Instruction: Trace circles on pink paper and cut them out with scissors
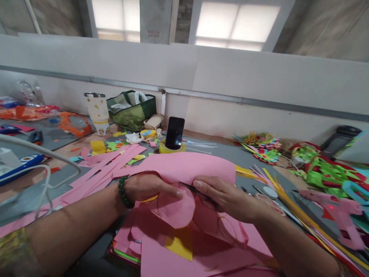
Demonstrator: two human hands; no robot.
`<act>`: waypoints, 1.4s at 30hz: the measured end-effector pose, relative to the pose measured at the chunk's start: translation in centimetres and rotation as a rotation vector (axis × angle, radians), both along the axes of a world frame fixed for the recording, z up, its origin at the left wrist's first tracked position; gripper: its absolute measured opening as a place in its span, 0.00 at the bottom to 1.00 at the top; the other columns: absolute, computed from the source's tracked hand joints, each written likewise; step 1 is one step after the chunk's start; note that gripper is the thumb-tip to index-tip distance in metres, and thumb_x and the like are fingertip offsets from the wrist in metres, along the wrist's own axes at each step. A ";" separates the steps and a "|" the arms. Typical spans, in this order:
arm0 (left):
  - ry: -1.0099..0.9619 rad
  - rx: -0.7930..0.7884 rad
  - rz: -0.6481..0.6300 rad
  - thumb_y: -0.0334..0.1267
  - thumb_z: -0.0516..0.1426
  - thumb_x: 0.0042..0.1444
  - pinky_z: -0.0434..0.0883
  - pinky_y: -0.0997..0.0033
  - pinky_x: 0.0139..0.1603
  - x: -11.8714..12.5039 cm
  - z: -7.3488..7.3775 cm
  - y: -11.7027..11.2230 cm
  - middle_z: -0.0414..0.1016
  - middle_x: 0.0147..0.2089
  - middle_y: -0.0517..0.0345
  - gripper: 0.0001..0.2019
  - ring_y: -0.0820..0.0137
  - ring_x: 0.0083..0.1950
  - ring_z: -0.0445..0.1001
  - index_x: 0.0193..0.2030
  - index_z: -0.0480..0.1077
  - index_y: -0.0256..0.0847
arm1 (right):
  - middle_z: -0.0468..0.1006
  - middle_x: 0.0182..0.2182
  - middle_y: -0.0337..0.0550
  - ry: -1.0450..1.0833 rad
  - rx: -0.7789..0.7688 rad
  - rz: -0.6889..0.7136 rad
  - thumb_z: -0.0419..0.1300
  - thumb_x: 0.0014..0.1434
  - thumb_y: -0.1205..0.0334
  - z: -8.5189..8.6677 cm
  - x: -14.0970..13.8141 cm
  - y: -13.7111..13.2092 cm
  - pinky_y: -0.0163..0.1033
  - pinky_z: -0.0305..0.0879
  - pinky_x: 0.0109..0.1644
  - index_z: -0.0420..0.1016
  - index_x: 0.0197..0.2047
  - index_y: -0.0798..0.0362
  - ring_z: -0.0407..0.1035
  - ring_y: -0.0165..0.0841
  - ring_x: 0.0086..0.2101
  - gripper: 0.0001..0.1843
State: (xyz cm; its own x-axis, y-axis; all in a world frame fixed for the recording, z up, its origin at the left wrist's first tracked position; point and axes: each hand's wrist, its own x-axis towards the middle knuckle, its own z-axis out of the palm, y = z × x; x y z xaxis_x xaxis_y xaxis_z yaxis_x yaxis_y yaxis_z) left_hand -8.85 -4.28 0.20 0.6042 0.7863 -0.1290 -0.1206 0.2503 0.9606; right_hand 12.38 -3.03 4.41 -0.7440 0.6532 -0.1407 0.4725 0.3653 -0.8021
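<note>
A large pink paper sheet (187, 169) is held up over the grey table (230, 154) in front of me. My left hand (147, 187), with a green bead bracelet at the wrist, pinches a rounded flap of that sheet. My right hand (223, 197) is closed on dark scissors (196, 190), whose blades cut into the pink paper between the two hands. Below the hands lies a stack of pink sheets (201, 250) with a yellow scrap (180, 244) on it.
Long pink strips (100, 169) lie to the left. A black phone (174, 132) stands in a yellow tape roll, with a tumbler (98, 112) and a green bag (131, 109) behind. A pink glue gun (340, 215), yellow strips and colourful paper cutouts (325, 169) fill the right side. White cables (43, 169) cross at left.
</note>
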 end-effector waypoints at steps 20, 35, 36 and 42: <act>0.044 -0.143 -0.081 0.35 0.67 0.39 0.66 0.74 0.33 0.1 0.2 -0.5 0.75 0.30 0.60 0.12 0.72 0.30 0.71 0.33 0.76 0.36 | 0.56 0.21 0.33 -0.098 0.070 0.056 0.41 0.64 0.41 0.6 -0.3 -0.4 0.32 0.50 0.24 0.58 0.28 0.53 0.50 0.25 0.22 0.25; 0.121 -0.204 -0.095 0.34 0.68 0.36 0.66 0.72 0.31 0.3 0.9 -1.0 0.75 0.25 0.62 0.08 0.73 0.26 0.69 0.24 0.75 0.37 | 0.61 0.22 0.34 -0.130 0.114 0.100 0.43 0.67 0.48 0.7 -0.7 -0.9 0.33 0.53 0.28 0.61 0.28 0.53 0.55 0.26 0.24 0.22; 0.139 -0.215 -0.094 0.34 0.68 0.35 0.66 0.72 0.31 0.3 0.9 -1.0 0.75 0.24 0.62 0.08 0.73 0.26 0.69 0.24 0.75 0.37 | 0.61 0.22 0.34 -0.132 0.114 0.094 0.43 0.67 0.48 0.6 -0.7 -0.9 0.33 0.53 0.28 0.61 0.28 0.53 0.55 0.26 0.24 0.22; 0.229 -0.211 -0.032 0.33 0.69 0.29 0.67 0.72 0.31 0.3 0.5 -0.6 0.76 0.26 0.60 0.12 0.72 0.26 0.70 0.24 0.75 0.35 | 0.59 0.22 0.33 -0.102 0.101 0.064 0.43 0.66 0.45 -0.1 -0.9 -0.8 0.32 0.52 0.26 0.60 0.26 0.53 0.52 0.25 0.23 0.24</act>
